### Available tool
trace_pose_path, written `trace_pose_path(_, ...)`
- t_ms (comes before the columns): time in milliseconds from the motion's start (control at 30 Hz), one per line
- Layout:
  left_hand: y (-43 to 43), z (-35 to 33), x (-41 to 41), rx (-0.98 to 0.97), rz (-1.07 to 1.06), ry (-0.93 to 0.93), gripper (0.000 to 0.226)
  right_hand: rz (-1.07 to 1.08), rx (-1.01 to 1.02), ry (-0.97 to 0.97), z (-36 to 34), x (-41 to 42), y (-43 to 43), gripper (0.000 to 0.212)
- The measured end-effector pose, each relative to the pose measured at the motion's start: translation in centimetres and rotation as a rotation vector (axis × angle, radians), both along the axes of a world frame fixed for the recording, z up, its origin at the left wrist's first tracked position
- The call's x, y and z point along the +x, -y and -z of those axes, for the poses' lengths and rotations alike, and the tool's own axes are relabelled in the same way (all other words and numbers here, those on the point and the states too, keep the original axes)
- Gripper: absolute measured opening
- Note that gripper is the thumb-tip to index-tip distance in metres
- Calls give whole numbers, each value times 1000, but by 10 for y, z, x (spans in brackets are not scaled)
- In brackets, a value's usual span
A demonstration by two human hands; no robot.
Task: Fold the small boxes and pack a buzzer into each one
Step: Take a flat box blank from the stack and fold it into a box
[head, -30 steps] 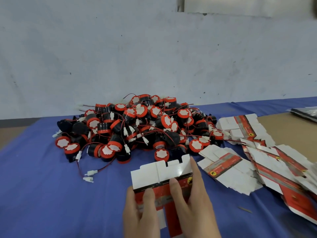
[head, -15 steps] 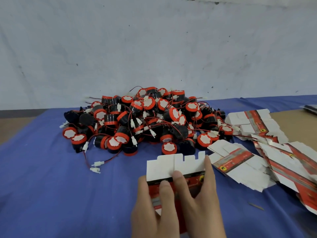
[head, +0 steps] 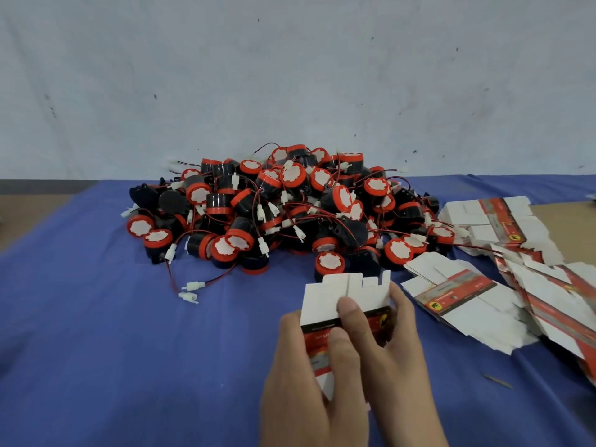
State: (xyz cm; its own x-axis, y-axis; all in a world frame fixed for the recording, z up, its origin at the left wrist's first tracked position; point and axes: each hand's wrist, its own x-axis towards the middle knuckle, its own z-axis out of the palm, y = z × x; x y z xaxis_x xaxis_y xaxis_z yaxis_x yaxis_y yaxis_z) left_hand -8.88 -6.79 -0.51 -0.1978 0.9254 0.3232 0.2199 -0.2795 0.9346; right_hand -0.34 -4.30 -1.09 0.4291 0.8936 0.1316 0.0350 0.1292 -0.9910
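Note:
A small red-and-white carton (head: 325, 300), still partly flat, is held upright over the blue cloth near the front. My left hand (head: 303, 391) grips its left side, thumb on the red panel. My right hand (head: 396, 359) holds its right side, with the thumb pressed on the white flaps and fingers wrapped behind. Beyond it lies a big heap of black buzzers (head: 283, 211) with red caps, red wires and white plugs.
Flat unfolded cartons (head: 451, 291) are spread at the right, with another stack (head: 493, 221) further back. A loose white plug (head: 190, 290) on a wire lies left of the carton. A blue cloth (head: 96, 350) covers the table; a grey wall stands behind.
The view has shifted, so hands and carton sit further right in frame. My right thumb has moved up onto the white flaps, and the carton has been squeezed more open.

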Motion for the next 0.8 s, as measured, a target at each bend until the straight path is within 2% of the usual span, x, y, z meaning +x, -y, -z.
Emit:
trace_pose_path(200,1,0,3,-51,7,-29,29,46,14,5,1,-1,5,55)
trace_pose_path(267,1,-2,4,-43,9,-22,28,64,15,26,2,-1,6,58)
trace_pose_path(367,-1,1,5,36,-17,-28,42,56,28,64,1,2,7,68)
trace_pose_path(533,-3,2,2,3,16,-31,20,2,64,89,2,5,9,56)
trace_pose_path(600,-3,3,0,7,42,-26,25,-34,102,104,4,6,11,59)
trace_pose_path(667,-1,2,-2,-26,86,-15,28,-80,131,122,3,5,12,53)
trace_pose_path(733,1,0,-3,-62,152,13,42,-138,173,110,2,4,15,46)
trace_pose_path(800,0,0,-2,-72,192,25,56,-221,192,82,3,3,16,49)
